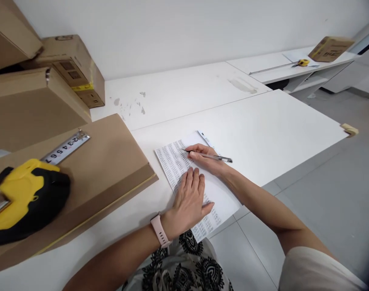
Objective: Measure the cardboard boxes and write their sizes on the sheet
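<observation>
A printed sheet of paper (pixel 175 161) covered in small rows of figures lies on the white table (pixel 263 129), its near corner past the table's edge. My left hand (pixel 189 200) lies flat on the sheet, fingers together and stretched out, with a pink watch on the wrist. My right hand (pixel 207 158) grips a slim pen (pixel 216 157), whose tip touches the sheet near its upper part.
A flat cardboard box (pixel 105 169) lies at the left with a yellow and black tape measure (pixel 26 198) on it, blade partly out. More cardboard boxes (pixel 72 68) are stacked at the far left. A farther desk holds another box (pixel 330 48) and a tape measure (pixel 302 62).
</observation>
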Demonstrator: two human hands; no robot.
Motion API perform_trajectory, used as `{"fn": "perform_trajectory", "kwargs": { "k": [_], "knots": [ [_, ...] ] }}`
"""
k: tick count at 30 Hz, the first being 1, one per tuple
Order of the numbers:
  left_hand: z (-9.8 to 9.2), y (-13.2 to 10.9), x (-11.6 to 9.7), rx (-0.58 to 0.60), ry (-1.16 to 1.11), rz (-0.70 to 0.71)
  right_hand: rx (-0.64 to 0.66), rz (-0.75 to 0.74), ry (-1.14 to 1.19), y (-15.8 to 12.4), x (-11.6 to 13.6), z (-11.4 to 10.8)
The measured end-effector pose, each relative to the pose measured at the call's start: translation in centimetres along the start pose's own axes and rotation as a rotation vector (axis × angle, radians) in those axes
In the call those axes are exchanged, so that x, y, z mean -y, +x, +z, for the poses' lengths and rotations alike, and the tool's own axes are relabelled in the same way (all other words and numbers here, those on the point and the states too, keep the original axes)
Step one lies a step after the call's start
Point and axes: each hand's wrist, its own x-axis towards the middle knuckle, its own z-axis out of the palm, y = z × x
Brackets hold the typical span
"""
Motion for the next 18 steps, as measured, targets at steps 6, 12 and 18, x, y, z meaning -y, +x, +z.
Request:
{"fn": "perform_trajectory", "kwargs": {
  "k": [6, 12, 18],
  "knots": [
    [-0.2, 0.2, 0.1, 0.002, 0.017, 0.032, -0.051, -0.051, -0.121, -1.2, 0.0, -0.7],
    [-0.5, 0.4, 0.1, 0.026, 0.014, 0.026, -0.031, -0.030, -0.125, -1.7, -0.1, -0.5],
    [-0.4, 0.4, 0.1, 0.020, 0.018, 0.031, -0.155, -0.100, -0.342, -1.9, -0.6, -0.6]
  ]
}}
